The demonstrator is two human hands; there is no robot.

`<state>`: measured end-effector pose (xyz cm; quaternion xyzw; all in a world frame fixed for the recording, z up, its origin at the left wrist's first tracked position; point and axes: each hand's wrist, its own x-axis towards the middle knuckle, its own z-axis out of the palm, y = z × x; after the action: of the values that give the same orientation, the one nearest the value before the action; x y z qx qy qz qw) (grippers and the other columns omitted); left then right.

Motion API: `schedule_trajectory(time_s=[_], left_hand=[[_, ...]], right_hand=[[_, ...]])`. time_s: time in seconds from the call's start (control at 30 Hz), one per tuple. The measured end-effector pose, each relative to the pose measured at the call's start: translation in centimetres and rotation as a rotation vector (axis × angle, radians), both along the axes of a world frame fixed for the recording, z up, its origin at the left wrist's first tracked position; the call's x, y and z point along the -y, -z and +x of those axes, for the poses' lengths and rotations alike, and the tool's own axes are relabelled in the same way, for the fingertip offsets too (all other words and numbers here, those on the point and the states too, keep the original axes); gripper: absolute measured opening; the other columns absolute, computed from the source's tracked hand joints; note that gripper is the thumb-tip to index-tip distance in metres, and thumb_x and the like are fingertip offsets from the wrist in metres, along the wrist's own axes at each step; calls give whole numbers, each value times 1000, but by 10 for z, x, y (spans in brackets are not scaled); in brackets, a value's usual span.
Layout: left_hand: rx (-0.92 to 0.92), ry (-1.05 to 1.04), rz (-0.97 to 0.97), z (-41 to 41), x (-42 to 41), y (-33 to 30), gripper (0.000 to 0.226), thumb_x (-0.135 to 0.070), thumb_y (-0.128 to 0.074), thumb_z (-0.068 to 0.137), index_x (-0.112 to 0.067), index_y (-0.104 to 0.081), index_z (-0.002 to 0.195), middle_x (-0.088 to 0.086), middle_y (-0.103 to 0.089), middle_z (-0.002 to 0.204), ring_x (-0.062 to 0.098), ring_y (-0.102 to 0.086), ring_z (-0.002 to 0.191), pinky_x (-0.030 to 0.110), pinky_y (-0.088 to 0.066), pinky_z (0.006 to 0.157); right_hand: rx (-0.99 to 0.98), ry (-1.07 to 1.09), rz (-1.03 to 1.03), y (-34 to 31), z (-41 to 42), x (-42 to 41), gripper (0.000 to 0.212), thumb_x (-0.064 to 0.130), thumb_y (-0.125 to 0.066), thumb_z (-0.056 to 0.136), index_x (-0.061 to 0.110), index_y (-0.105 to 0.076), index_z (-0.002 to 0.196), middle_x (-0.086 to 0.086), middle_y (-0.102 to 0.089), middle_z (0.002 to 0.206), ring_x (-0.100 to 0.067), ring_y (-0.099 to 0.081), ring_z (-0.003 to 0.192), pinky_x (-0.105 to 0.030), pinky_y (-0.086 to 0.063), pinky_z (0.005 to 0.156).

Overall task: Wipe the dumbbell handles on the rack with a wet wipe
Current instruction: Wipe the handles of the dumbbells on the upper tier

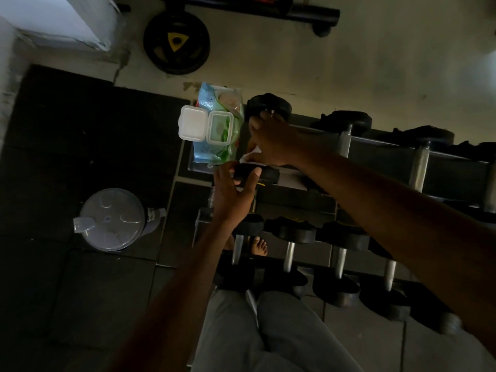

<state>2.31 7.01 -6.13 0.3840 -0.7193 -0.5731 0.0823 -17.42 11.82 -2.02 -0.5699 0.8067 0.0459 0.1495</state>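
Observation:
A blue-green wet wipe pack [214,130] with its white lid flipped open lies on the left end of the rack's top shelf [295,183]. Beside it rests a black dumbbell with its far head [268,106] and near head [265,174] showing. My right hand [271,142] lies over its handle and presses a white wipe [251,154] around it, hiding the handle. My left hand [232,187] holds the near head between thumb and fingers. More dumbbells with chrome handles [421,165] sit along the top shelf and on the lower shelf [288,256].
A grey lidded bin [112,218] stands on the dark floor mat to the left of the rack. A black weight plate with a yellow hub [175,44] leans on the wall behind. My legs and a bare foot [259,247] are right at the rack's front.

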Motion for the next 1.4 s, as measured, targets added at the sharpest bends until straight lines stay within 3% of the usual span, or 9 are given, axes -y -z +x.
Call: schedule_trajectory(time_s=[0.2, 0.3, 0.4, 0.6, 0.77, 0.97, 1.07, 1.2, 1.4], left_hand=[[28, 34, -11, 0, 3, 0, 62, -56, -76, 93, -22, -52, 139, -2, -48, 138, 9, -63, 113, 30, -63, 86], [54, 30, 19, -1, 5, 0, 60, -56, -78, 92, -26, -52, 137, -2, -50, 139, 12, -65, 114, 24, -61, 81], [89, 48, 11, -2, 10, -1, 56, -59, -78, 90, -34, -51, 132, -4, -50, 139, 14, -65, 116, 30, -61, 85], [119, 72, -6, -6, 19, -3, 55, -56, -81, 89, -27, -57, 129, -3, -56, 135, 7, -66, 108, 28, -60, 84], [156, 82, 9, -8, 18, -6, 53, -54, -80, 90, -29, -54, 129, -4, -55, 137, 6, -67, 101, 19, -52, 73], [153, 80, 3, -9, 16, -6, 54, -51, -79, 92, -26, -54, 132, -3, -55, 138, 1, -64, 100, 14, -49, 72], [136, 78, 17, -8, 18, -5, 52, -53, -81, 90, -30, -54, 129, -2, -57, 137, 8, -67, 105, 19, -55, 76], [136, 71, 17, -8, 17, -5, 49, -53, -81, 90, -35, -52, 124, -3, -58, 135, 9, -70, 99, 12, -52, 66], [136, 78, 17, -8, 16, -6, 53, -54, -80, 90, -30, -54, 129, -5, -55, 135, 5, -68, 96, 21, -53, 72]], right_hand=[[109, 21, -184, -6, 0, -27, 30, 51, -65, 96, 25, -74, 108, 0, -61, 113, -17, -55, 106, -31, -37, 84], [310, 208, -311, 0, 4, -59, 21, 39, -70, 96, 23, -75, 108, 5, -69, 110, -9, -61, 101, -23, -41, 83], [534, 440, -307, 14, 11, -75, 21, 36, -72, 94, 25, -72, 112, 8, -70, 110, 0, -60, 97, -18, -46, 83], [651, 699, -222, 37, 20, -83, 21, 30, -66, 99, 19, -67, 117, 15, -62, 96, 9, -55, 83, -13, -39, 71], [824, 774, -235, 32, 20, -80, 23, 35, -56, 105, 19, -65, 119, 12, -62, 96, 3, -58, 87, -17, -41, 71], [760, 810, -453, 32, 34, -73, 36, 42, -78, 87, 30, -64, 117, 15, -65, 116, 5, -61, 101, -13, -49, 80], [656, 672, -455, 30, 32, -70, 28, 39, -78, 88, 32, -68, 114, 16, -65, 118, 5, -61, 100, -17, -53, 84], [579, 507, -412, 25, 24, -71, 24, 25, -75, 90, 24, -73, 114, 9, -65, 116, -2, -61, 102, -20, -51, 88], [417, 553, -516, 28, 8, -62, 23, 40, -69, 95, 31, -73, 115, 13, -68, 110, 3, -61, 92, -20, -53, 81]])
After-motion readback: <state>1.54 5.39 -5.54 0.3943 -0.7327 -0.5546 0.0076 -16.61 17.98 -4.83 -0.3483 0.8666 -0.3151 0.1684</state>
